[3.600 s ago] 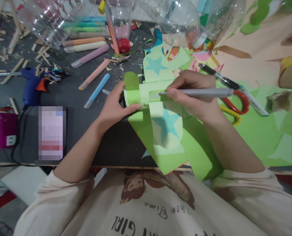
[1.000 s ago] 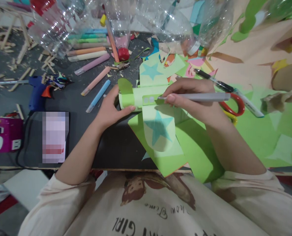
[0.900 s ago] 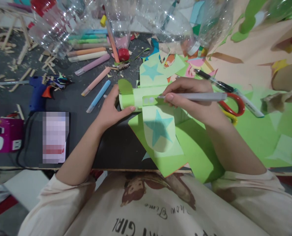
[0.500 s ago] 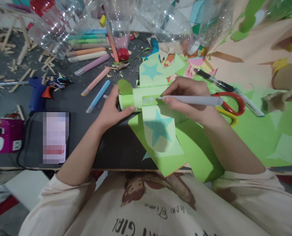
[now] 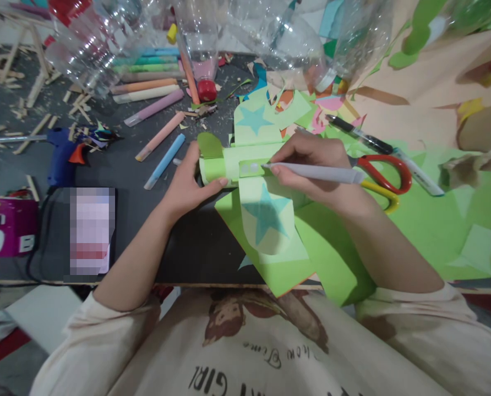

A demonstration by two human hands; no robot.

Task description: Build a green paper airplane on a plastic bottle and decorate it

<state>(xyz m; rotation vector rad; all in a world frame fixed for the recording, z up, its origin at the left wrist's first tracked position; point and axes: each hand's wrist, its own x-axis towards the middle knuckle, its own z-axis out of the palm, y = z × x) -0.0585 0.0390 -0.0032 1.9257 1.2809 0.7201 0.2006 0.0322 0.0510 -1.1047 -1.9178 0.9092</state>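
Observation:
A light green paper tube (image 5: 232, 159) lies crosswise in the middle, with a darker green strip bearing pale round spots on it. My left hand (image 5: 187, 184) is wrapped round its left end, thumb in front. In my right hand (image 5: 311, 159) is a white marker (image 5: 323, 172), its tip at the strip just right of the spots. Pale green flaps stick out from both sides of the tube, each with a blue star; the near star (image 5: 266, 214) and the far star (image 5: 254, 120) both show. An olive green round piece (image 5: 209, 145) stands at the left end.
Red and yellow scissors (image 5: 404, 175) and a black pen (image 5: 359, 134) lie right, on green paper (image 5: 419, 231). At left are a blue glue gun (image 5: 61, 159), a phone (image 5: 91, 231) and a purple box (image 5: 10, 226). Several markers, wood sticks and clear bottles (image 5: 287, 44) lie further back.
The rear end of the white marker has tipped slightly toward me and left, and my right hand has shifted a little with it. My left hand and the tube look unmoved.

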